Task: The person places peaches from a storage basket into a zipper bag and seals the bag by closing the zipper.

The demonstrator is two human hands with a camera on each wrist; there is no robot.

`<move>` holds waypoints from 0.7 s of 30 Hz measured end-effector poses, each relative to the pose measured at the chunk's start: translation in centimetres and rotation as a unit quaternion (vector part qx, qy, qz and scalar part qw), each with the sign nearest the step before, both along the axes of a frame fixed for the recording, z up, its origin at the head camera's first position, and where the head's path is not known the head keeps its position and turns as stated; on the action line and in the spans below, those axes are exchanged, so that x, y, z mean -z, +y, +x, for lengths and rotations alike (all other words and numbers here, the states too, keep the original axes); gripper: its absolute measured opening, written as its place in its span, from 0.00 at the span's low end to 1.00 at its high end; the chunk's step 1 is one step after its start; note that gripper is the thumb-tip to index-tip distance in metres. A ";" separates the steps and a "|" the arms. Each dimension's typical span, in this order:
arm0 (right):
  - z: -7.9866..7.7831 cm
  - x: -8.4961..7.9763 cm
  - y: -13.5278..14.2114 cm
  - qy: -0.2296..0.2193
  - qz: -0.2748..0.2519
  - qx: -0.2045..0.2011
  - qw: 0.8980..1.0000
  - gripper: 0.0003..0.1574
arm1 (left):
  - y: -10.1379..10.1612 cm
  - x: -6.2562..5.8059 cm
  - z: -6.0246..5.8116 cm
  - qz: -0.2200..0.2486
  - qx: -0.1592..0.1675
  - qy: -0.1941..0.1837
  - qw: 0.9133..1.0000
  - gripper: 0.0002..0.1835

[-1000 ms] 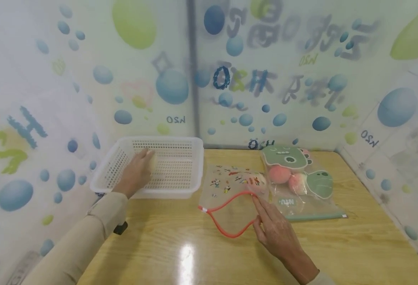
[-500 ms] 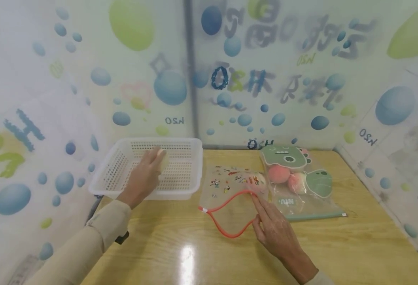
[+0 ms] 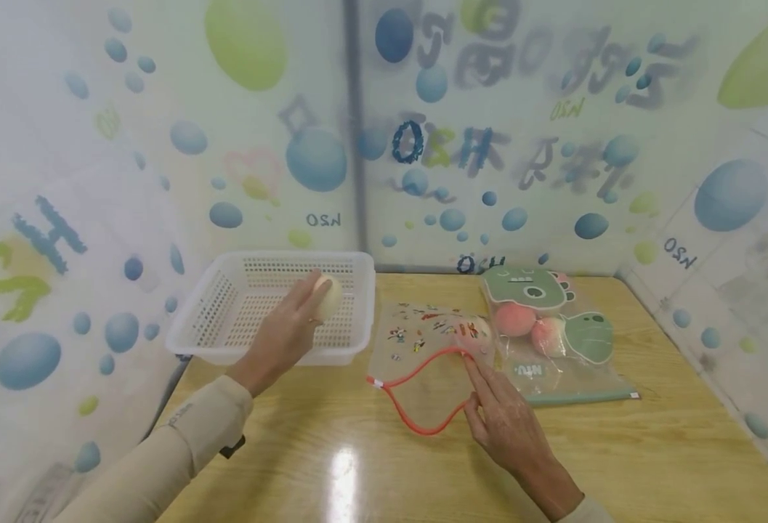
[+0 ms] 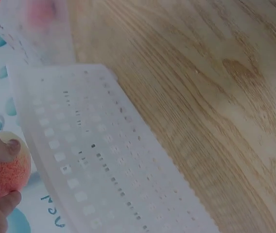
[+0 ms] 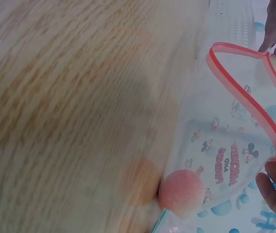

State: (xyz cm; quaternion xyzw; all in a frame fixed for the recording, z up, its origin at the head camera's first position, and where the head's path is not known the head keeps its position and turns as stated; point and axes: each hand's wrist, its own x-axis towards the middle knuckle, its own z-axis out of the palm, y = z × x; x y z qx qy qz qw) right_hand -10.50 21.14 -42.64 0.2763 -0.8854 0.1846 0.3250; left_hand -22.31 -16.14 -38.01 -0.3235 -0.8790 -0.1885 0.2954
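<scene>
In the head view my left hand (image 3: 284,327) grips a peach (image 3: 328,299) above the right part of a white perforated basket (image 3: 181,346). The left wrist view shows that the peach (image 4: 12,171) is pale yellow and pinkish red, with fingers and thumb round it. My right hand (image 3: 511,425) pinches the red zip edge (image 3: 426,431) of a clear bag (image 3: 390,356) printed with small cartoon figures. This bag's mouth gapes towards me. A pinkish round thing (image 3: 475,335) shows through its far right part, partly covered by print.
Right of the printed bag lies a second clear bag (image 3: 583,381) with green dinosaur pictures and a green zip edge. Two peaches (image 3: 514,319) show inside it. Everything stands on a wooden table (image 3: 292,450), with a patterned wall panel (image 3: 410,240) behind.
My left hand has moved rightward across the basket with the peach, which now shows more clearly. The right hand has stayed at the red zip edge, and the bag's mouth keeps its shape.
</scene>
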 end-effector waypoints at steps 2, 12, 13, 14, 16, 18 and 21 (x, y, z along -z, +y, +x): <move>0.0 0.0 0.0 -0.001 -0.001 0.001 1.000 0.38 | 0.3 -0.1 0.2 -0.001 0.007 0.003 1.000 0.41; 0.0 -0.1 -0.1 0.000 -0.002 0.011 1.000 0.38 | 2.2 -0.3 1.7 -0.021 0.051 0.003 0.998 0.40; 0.0 -0.1 -0.1 0.000 -0.001 0.013 1.000 0.38 | 2.4 -0.3 1.9 -0.021 0.053 0.001 0.998 0.40; -0.1 -0.1 -0.1 -0.001 -0.002 0.013 1.000 0.38 | 2.6 -0.3 2.0 -0.021 0.054 0.002 0.998 0.40; -0.1 -0.1 -0.1 -0.005 0.000 0.014 1.000 0.38 | 2.9 -0.3 2.3 -0.018 0.057 0.005 0.998 0.41; -0.1 -0.2 -0.1 -0.009 0.002 0.014 1.000 0.38 | 3.2 -0.3 2.8 -0.017 0.060 0.006 0.998 0.42; -0.1 -0.3 -0.1 -0.012 -0.002 0.010 1.000 0.38 | 3.6 -0.1 3.4 -0.014 0.075 0.002 0.997 0.42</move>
